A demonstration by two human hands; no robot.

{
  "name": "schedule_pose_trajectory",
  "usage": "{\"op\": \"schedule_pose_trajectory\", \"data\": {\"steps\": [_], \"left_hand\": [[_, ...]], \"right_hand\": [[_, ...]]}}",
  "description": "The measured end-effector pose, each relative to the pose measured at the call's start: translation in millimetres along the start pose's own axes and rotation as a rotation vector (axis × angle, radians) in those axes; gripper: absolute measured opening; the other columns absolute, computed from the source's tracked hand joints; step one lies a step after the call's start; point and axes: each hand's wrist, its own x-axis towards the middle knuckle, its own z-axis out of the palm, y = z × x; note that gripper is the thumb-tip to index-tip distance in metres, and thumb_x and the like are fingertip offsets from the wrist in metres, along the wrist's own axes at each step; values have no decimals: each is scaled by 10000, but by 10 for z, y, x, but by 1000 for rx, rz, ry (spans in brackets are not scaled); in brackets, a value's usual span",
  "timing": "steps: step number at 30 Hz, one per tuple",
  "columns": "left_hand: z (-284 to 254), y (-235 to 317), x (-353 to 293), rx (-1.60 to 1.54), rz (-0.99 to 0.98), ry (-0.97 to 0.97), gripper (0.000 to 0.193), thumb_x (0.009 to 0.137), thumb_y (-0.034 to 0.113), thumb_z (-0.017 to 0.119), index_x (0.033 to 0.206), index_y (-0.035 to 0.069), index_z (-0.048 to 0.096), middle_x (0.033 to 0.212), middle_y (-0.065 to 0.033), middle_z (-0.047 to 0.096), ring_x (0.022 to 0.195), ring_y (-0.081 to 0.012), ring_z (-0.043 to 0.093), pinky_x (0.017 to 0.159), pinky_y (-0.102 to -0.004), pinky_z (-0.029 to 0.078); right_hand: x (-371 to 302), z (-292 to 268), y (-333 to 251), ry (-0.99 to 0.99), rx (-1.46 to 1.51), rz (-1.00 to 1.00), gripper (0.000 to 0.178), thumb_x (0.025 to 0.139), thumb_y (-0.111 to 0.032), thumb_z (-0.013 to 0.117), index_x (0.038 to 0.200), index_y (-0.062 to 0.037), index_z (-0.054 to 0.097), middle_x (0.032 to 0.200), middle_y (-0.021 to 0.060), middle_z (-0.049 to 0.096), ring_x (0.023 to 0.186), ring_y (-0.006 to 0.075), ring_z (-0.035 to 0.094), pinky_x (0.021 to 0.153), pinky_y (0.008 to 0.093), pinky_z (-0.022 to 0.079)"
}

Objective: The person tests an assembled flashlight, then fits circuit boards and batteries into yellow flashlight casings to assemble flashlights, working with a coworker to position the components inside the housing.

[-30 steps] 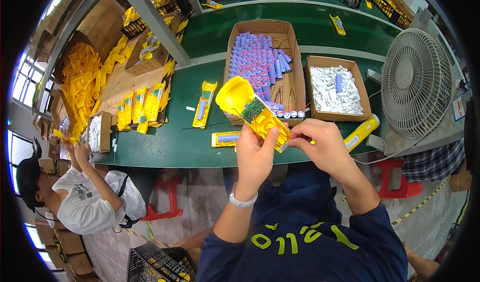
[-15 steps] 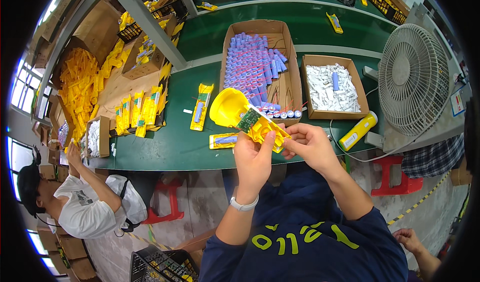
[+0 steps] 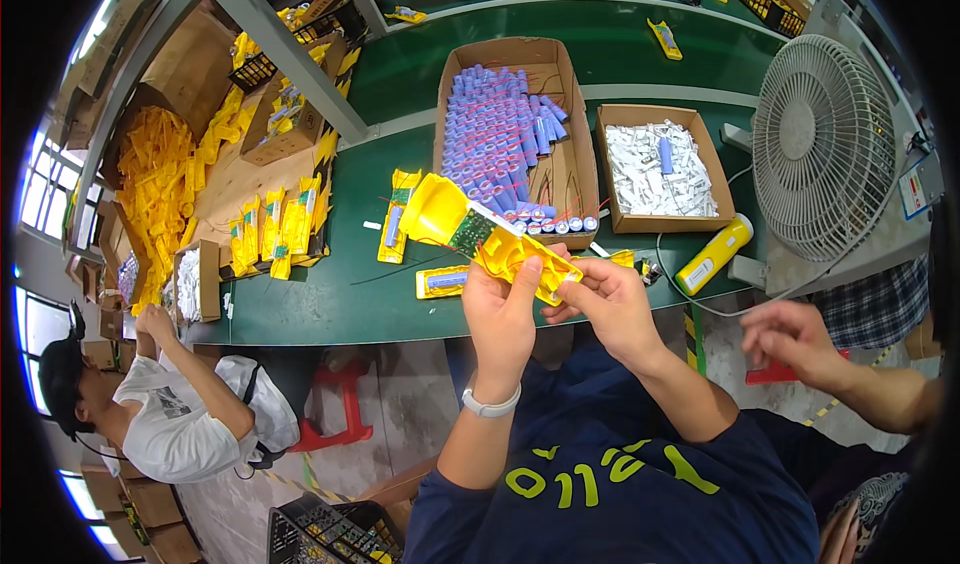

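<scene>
Both my hands hold a yellow plastic flashlight housing [image 3: 428, 210] with a wide flared head, tilted up to the left above the table's near edge. A green circuit board [image 3: 470, 233] with thin wires sits in it behind the head. My left hand [image 3: 502, 314] grips the middle of the housing, thumb on top. At its narrow end, the fingers of my right hand [image 3: 618, 309] are closed on it; what the fingertips pinch is hidden. Under the housing's left side lies a yellow shell with a purple battery cell [image 3: 445, 282]. A similar shell [image 3: 398, 226] lies behind the flared head.
A carton of purple cells [image 3: 590, 154] stands beyond my hands, beside a carton of white pieces [image 3: 722, 179]. Right are a yellow cylinder [image 3: 715, 254] and a fan [image 3: 825, 149]. Another person's hand [image 3: 800, 342] reaches in from the right; a co-worker [image 3: 190, 414] sits left.
The housing has shifted slightly left and down in my hands. At right, another person's hand has come up toward the table. A yellow piece now shows beyond my right hand.
</scene>
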Motion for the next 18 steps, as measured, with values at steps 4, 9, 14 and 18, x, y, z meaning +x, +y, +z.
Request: {"op": "schedule_pose_trajectory", "data": {"steps": [4, 9, 14, 18], "left_hand": [[11, 13, 13, -4, -21, 18, 213, 959, 49, 535, 1142, -41, 474, 1043, -205, 667, 952, -235, 672, 845, -333, 541], [-9, -31, 8, 27, -32, 16, 210, 943, 49, 549, 1128, -25, 488, 1005, -216, 672, 917, -260, 683, 826, -347, 544], [-2, -56, 22, -8, -26, 28, 221, 955, 44, 529, 1148, -41, 463, 1027, -207, 666, 936, -232, 674, 822, -324, 547], [-18, -74, 25, 1, -34, 29, 233, 957, 43, 526, 1160, -42, 450, 1030, -212, 664, 965, -250, 673, 841, -336, 544]], "right_hand": [[-18, 47, 81, 47, 16, -28, 233, 957, -73, 546, 1126, 86, 567, 944, 132, 674, 794, 165, 688, 717, 271, 580], [-39, 39, 141, 76, 14, -28, 234, 963, -69, 533, 1140, 84, 537, 935, 130, 670, 769, 172, 690, 712, 276, 583], [-25, 99, 169, 103, 63, -46, 232, 960, -62, 533, 1142, 82, 536, 947, 132, 669, 783, 174, 690, 717, 279, 583], [-28, 70, 185, 97, 127, -15, 250, 951, -58, 536, 1159, 81, 536, 974, 129, 664, 761, 193, 691, 723, 301, 592]]}}
